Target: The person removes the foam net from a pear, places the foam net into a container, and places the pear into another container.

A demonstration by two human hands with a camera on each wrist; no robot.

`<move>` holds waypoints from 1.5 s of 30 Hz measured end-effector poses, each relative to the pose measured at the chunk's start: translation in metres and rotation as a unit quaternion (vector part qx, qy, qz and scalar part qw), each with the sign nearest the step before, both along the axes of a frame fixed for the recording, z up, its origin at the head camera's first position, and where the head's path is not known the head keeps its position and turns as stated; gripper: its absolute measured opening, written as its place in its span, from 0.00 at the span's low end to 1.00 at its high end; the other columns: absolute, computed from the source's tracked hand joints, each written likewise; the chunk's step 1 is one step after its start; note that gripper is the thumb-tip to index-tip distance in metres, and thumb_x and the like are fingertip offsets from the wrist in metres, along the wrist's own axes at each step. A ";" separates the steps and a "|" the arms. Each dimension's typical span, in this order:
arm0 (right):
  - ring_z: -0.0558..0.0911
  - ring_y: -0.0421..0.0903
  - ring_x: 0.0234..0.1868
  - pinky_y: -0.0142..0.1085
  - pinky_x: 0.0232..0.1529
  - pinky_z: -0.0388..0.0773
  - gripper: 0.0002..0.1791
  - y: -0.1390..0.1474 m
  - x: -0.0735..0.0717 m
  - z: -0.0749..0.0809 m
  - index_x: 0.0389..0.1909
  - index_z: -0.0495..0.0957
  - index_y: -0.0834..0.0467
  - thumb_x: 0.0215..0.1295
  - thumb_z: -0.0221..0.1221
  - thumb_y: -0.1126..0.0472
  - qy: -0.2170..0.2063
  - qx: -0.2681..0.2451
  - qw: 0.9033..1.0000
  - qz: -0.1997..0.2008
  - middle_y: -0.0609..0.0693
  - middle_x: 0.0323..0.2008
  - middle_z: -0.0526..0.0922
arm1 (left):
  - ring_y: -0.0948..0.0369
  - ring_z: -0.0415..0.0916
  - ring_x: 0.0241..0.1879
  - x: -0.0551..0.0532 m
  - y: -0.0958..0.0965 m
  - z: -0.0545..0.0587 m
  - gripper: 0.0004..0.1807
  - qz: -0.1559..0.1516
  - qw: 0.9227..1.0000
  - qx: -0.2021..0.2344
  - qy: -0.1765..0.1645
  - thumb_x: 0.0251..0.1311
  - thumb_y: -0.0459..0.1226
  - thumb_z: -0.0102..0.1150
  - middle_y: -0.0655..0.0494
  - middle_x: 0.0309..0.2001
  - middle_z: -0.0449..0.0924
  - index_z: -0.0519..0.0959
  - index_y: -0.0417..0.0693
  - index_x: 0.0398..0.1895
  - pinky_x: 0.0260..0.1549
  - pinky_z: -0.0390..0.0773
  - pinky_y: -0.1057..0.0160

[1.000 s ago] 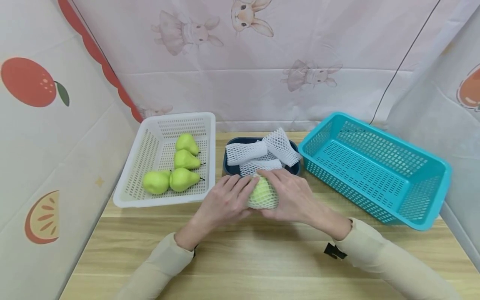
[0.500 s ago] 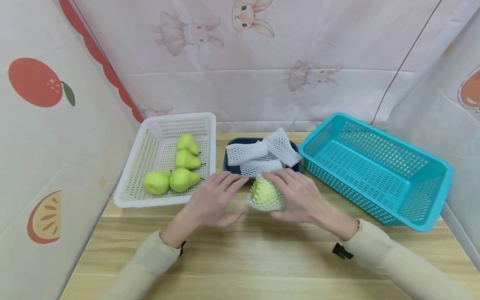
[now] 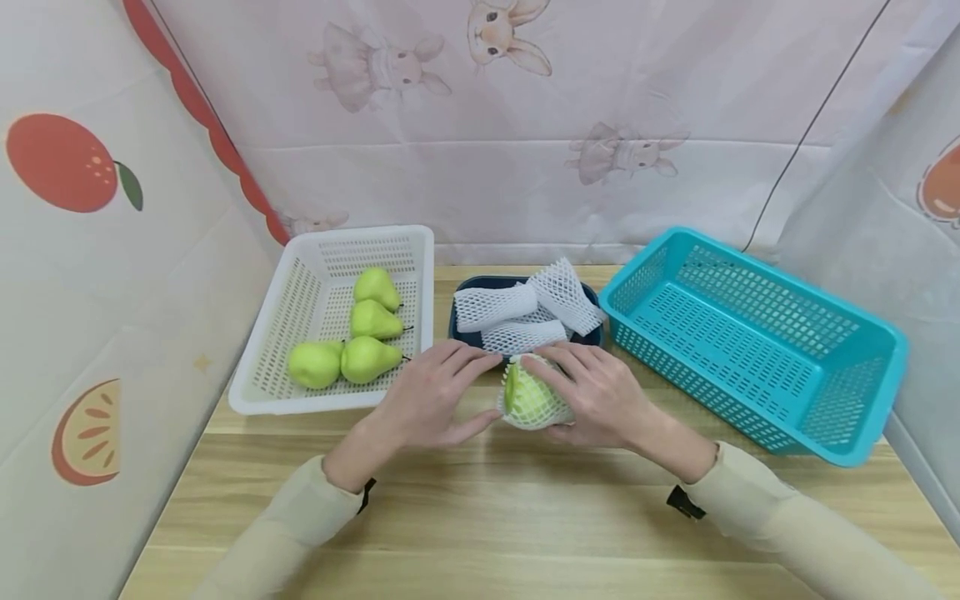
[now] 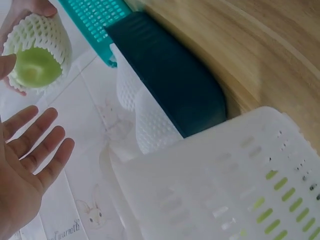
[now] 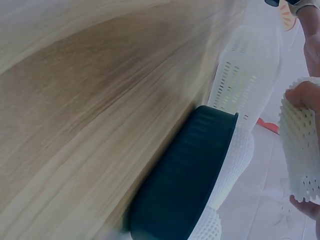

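A green pear (image 3: 529, 398) sits inside a white foam net sleeve (image 5: 299, 145), its rounded end bare at the sleeve's opening. My right hand (image 3: 600, 395) grips the sleeved pear from the right, fingers over the top and thumb below. Just left of it, my left hand (image 3: 427, 395) has its fingers spread, with fingertips and thumb close to the sleeve's open edge. The left wrist view shows the bare pear end (image 4: 37, 67) facing that hand, its palm holding nothing. More foam net sleeves (image 3: 495, 307) lie in a dark blue tray (image 3: 465, 338) beyond the hands.
To the left, a white basket (image 3: 258, 333) holds several green pears (image 3: 370, 359). A turquoise basket (image 3: 757, 333) stands at the right, with its inside bare. Wooden tabletop (image 3: 517, 533) extends in front, and a printed curtain hangs behind.
The left hand has let go of the sleeved pear and drawn back left, its fingers opening. The right hand has kept its grip and turned the pear's bare end leftward.
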State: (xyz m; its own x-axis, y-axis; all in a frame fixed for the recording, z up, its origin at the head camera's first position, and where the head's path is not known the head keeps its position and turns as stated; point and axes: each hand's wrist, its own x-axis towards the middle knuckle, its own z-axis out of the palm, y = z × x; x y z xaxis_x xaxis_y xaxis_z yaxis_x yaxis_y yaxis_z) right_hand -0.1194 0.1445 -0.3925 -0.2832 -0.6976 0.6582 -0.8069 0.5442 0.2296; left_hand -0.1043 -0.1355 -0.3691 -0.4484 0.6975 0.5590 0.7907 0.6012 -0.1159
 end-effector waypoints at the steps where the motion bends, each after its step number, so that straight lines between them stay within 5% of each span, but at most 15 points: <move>1: 0.88 0.53 0.50 0.45 0.49 0.89 0.55 0.000 0.000 0.000 0.64 0.78 0.54 0.33 0.79 0.30 0.007 0.004 1.000 -0.002 0.55 0.52 0.88 | 0.55 0.83 0.50 0.000 0.001 0.000 0.38 -0.001 1.000 -0.001 -0.003 0.53 0.60 0.74 0.51 0.51 0.87 0.83 0.44 0.59 0.53 0.85 0.59; 12: 0.89 0.53 0.49 0.44 0.47 0.90 0.54 0.003 0.000 -0.004 0.64 0.78 0.54 0.34 0.77 0.30 0.048 0.023 0.999 0.002 0.55 0.52 0.90 | 0.57 0.83 0.48 0.001 0.010 -0.001 0.34 -0.008 1.000 -0.015 -0.009 0.56 0.59 0.73 0.54 0.49 0.88 0.84 0.46 0.58 0.48 0.86 0.61; 27: 0.89 0.51 0.48 0.42 0.46 0.90 0.56 0.001 -0.001 -0.006 0.66 0.78 0.56 0.34 0.76 0.30 0.069 0.024 0.997 0.008 0.55 0.52 0.90 | 0.58 0.82 0.48 0.004 0.018 -0.006 0.42 -0.015 0.999 -0.022 -0.018 0.50 0.60 0.76 0.54 0.51 0.87 0.81 0.42 0.62 0.49 0.85 0.64; 45: 0.89 0.51 0.49 0.42 0.47 0.90 0.57 -0.004 0.003 -0.003 0.65 0.80 0.57 0.36 0.77 0.27 0.072 0.025 0.997 0.017 0.55 0.53 0.91 | 0.60 0.81 0.45 0.004 0.027 -0.007 0.52 0.011 1.000 -0.024 0.003 0.31 0.69 0.78 0.55 0.47 0.88 0.82 0.42 0.56 0.45 0.83 0.66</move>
State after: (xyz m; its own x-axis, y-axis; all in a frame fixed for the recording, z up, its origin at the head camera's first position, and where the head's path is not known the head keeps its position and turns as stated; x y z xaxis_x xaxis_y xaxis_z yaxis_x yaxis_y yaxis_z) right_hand -0.1169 0.1403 -0.3956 -0.1651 -0.7384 0.6539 -0.7813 0.5025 0.3702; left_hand -0.0999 -0.1089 -0.3759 -0.4604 0.7142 0.5273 0.7767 0.6117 -0.1504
